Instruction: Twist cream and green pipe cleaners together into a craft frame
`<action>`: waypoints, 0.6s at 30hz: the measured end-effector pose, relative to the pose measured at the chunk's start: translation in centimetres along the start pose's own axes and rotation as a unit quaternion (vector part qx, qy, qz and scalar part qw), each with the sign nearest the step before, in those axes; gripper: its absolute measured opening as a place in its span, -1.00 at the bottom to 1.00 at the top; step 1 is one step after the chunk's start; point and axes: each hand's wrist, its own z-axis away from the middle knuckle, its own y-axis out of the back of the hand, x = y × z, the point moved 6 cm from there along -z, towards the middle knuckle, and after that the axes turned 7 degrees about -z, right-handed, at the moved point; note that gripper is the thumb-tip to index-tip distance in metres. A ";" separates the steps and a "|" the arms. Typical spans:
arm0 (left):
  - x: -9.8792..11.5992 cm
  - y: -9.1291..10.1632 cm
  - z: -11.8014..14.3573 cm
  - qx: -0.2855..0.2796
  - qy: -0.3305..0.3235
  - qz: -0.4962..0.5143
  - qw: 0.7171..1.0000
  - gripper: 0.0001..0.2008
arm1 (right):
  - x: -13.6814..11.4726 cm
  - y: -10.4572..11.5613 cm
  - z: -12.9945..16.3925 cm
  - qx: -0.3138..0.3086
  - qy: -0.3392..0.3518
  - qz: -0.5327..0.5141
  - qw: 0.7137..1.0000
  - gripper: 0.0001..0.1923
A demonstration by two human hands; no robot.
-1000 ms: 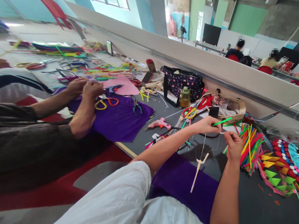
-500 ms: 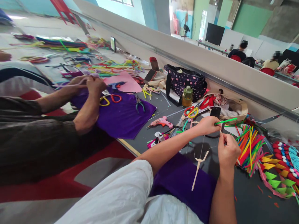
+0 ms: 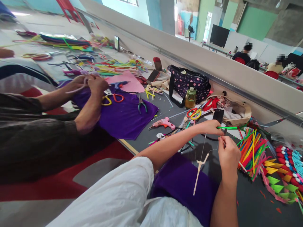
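My left hand point(image 3: 211, 127) is closed, pinching a green pipe cleaner point(image 3: 229, 128) that points to the right. Just below and right of it, my right hand point(image 3: 228, 152) has its fingers pinched on a thin wire point(image 3: 213, 150); the exact grip is partly hidden. That wire leads down to a small beige wrapped wire figure point(image 3: 199, 171), a long stem with branching arms. It hangs tilted below my hands, in front of the purple cloth point(image 3: 182, 186) by my lap. More bare wires rise from its arms towards my left hand.
A bundle of coloured pipe cleaners point(image 3: 253, 149) lies to the right. Pink glue gun point(image 3: 164, 123), red-and-yellow scissors point(image 3: 194, 113), bottle point(image 3: 190, 97) and dotted bag point(image 3: 188, 82) stand beyond. At left, a co-worker's hands point(image 3: 92, 83) work above another purple cloth point(image 3: 127, 118).
Both hands have shifted slightly left, and the green pipe cleaner now lies more level. The beige figure has moved a little left and down. The co-worker's pale strand has changed its angle.
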 end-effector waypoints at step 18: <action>2.3 0.6 0.7 -0.130 -0.103 0.175 0.970 -0.71 | 8.2 -5.7 0.4 -0.261 -0.238 -0.517 0.780 -0.74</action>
